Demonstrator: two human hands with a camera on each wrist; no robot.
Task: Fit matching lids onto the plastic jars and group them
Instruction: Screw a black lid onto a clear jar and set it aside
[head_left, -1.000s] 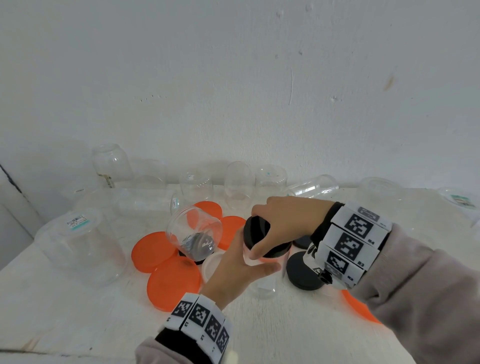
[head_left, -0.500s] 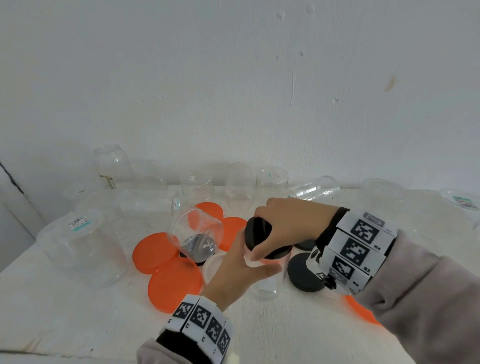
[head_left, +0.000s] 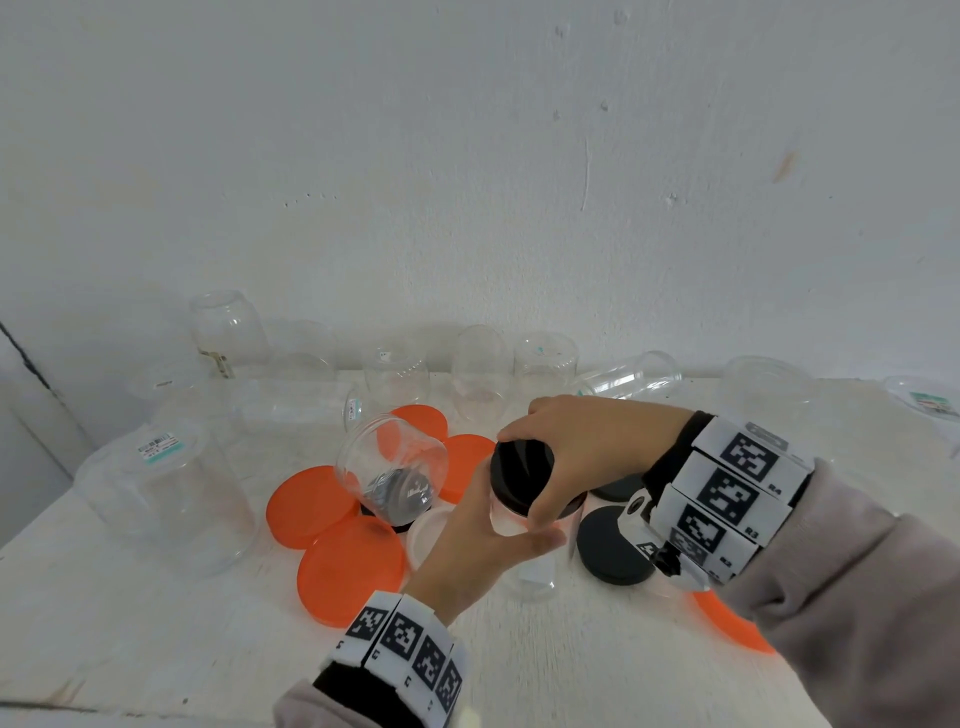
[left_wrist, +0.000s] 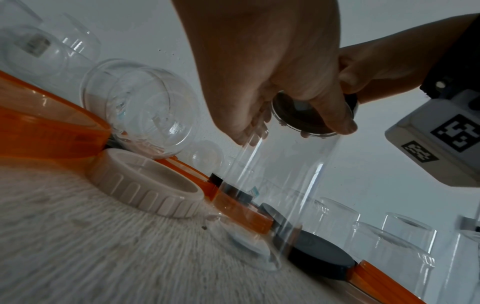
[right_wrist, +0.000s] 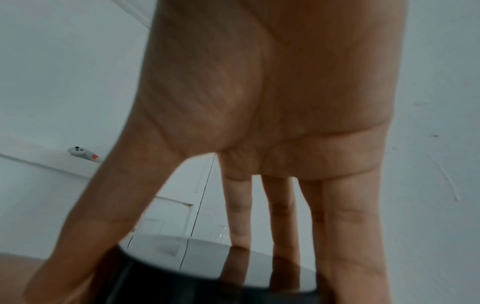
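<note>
A tall clear plastic jar (head_left: 530, 566) (left_wrist: 283, 185) stands upright on the white table, near its middle. My left hand (head_left: 483, 545) (left_wrist: 259, 82) is wrapped round the jar's upper part. On the jar's mouth sits a black lid (head_left: 522, 475) (left_wrist: 311, 121) (right_wrist: 207, 273), and my right hand (head_left: 582, 447) (right_wrist: 259, 123) grips that lid from above with thumb and fingers spread round its rim.
Several orange lids (head_left: 350, 569) lie left of the jar, one white lid (left_wrist: 148, 185) among them, with a tipped clear jar (head_left: 395, 475) on top. Loose black lids (head_left: 610, 551) lie to the right. Several clear jars (head_left: 475, 374) line the back wall; a big one (head_left: 171, 483) stands left.
The hands have stayed on the jar and the black lid. My right wrist has shifted slightly while still gripping the lid.
</note>
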